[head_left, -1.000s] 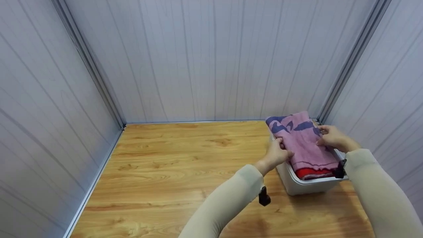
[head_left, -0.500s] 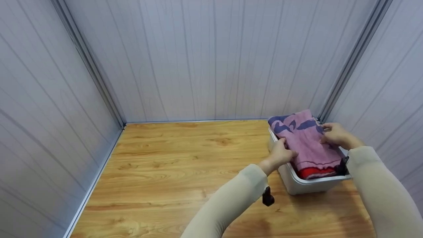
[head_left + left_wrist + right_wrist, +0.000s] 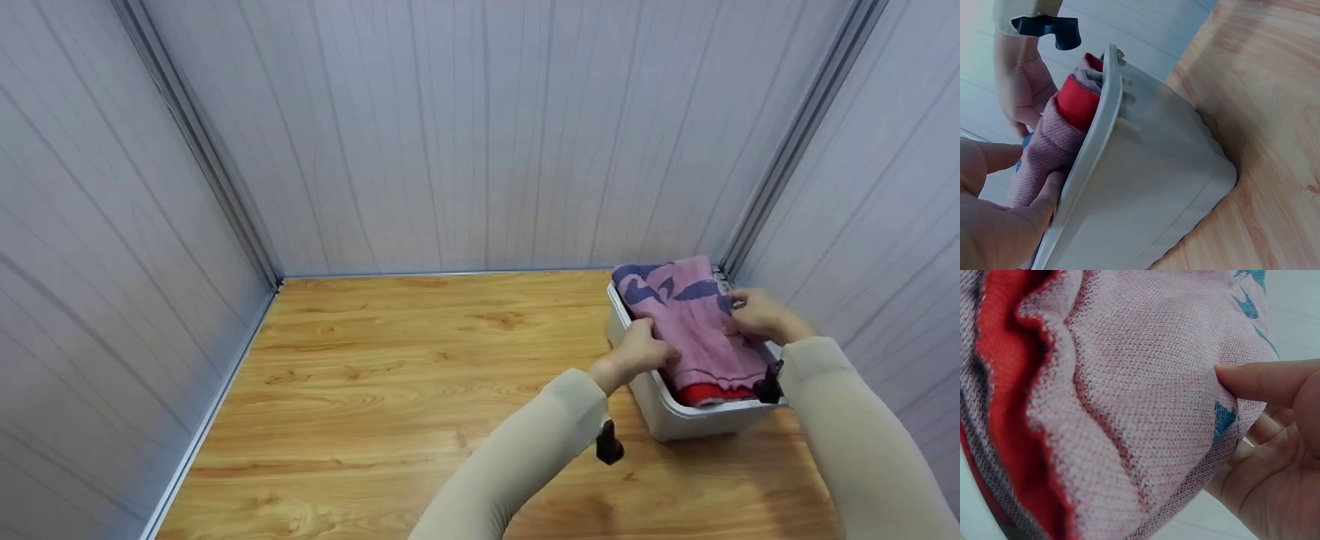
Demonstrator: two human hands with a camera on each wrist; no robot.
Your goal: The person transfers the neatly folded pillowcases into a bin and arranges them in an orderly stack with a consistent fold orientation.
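A folded pink knitted cloth with a purple-blue pattern lies in a white plastic bin at the right. Red fabric shows in its folds at the near end. My left hand holds the cloth's left edge, its thumb over the top and a finger down between cloth and rim in the left wrist view. On the opposite side my right hand pinches the right edge; the thumb lies on the knit in the right wrist view, the other fingers partly hidden beneath.
The bin stands on a wood-grain tabletop, near its back right corner. Pale panel walls close off the back and both sides. Black camera mounts hang at both sleeve cuffs, the right one over the bin's near rim.
The cloth has shifted slightly right, and its far end sits lower within the bin, showing more of the left rim. My left hand moved a little right; both hands keep their hold.
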